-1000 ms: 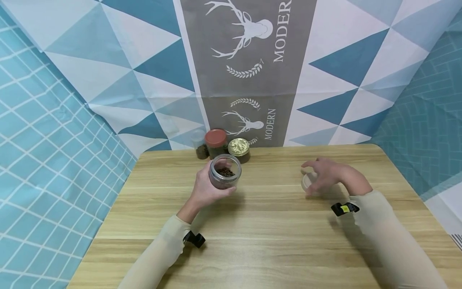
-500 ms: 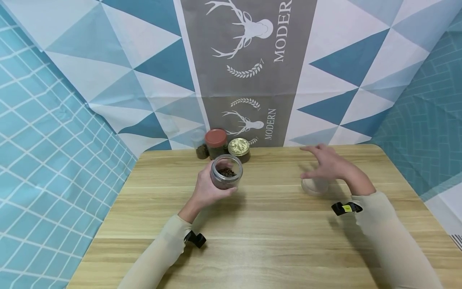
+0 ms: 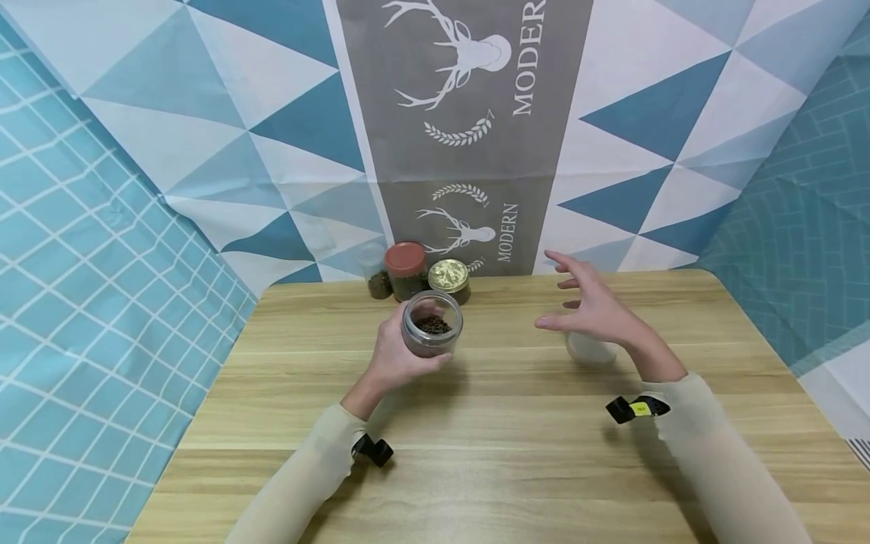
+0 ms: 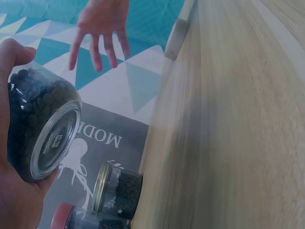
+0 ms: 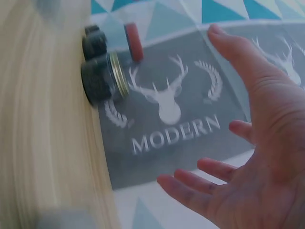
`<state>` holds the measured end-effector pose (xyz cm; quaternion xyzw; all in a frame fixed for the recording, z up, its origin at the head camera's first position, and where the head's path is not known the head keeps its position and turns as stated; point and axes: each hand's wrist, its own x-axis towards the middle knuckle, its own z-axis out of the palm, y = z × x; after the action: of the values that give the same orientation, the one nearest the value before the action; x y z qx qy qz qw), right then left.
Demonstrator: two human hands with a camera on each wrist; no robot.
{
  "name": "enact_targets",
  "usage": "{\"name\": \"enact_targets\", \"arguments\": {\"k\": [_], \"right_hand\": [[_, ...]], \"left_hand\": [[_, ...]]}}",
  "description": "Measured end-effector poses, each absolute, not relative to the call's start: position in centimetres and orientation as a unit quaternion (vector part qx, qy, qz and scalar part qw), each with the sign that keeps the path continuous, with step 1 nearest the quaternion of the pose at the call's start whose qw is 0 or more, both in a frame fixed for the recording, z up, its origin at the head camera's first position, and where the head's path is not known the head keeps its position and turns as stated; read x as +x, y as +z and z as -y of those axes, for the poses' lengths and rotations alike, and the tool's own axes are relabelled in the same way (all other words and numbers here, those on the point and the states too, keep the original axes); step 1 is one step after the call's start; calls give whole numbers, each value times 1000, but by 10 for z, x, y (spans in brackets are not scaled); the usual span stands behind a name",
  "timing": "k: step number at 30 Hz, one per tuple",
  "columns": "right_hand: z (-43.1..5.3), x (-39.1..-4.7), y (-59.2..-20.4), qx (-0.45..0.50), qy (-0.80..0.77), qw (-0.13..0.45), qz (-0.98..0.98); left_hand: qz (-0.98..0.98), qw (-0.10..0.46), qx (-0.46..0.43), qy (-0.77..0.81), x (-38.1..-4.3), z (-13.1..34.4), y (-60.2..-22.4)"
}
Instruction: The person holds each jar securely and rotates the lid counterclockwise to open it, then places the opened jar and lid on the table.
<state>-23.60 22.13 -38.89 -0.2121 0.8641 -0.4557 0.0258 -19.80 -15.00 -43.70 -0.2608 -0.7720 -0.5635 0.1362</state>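
My left hand (image 3: 399,349) grips a clear jar (image 3: 431,341), its top uncovered and tilted toward the head camera. Dark bean-like pieces (image 4: 35,102) fill part of it, and the left wrist view shows its round base raised off the table. My right hand (image 3: 593,304) is in the air with fingers spread and nothing in them. Just below and behind it, a whitish round lid (image 3: 591,350) lies on the wooden table, partly covered by the hand in the head view.
Against the back wall stand a red-lidded jar (image 3: 406,270), a gold-lidded jar (image 3: 449,281) and a clear container with a pale top (image 3: 375,272). They sit close behind the held jar. The wooden table (image 3: 476,453) ends at the patterned cloth wall (image 3: 469,136).
My right hand has lifted off the lid and moved left, its fingers spreading, while the lid stays on the table. The left hand with the jar has shifted slightly right.
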Motion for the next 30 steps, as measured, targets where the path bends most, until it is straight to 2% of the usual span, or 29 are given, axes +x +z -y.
{"name": "enact_targets", "arguments": {"k": [11,24,30], "right_hand": [[-185,-220,-394,-236,-542,29,-806],[-144,-211,-385,-288,-546,49,-785],[-133,-208,-380,-304,-512,38,-802]], "left_hand": [[770,136,-271,-562,-199,142,-437],[785,116,-277,-541,-195,131,-435],[787,110,-283,-537,-194,127,-435]]}}
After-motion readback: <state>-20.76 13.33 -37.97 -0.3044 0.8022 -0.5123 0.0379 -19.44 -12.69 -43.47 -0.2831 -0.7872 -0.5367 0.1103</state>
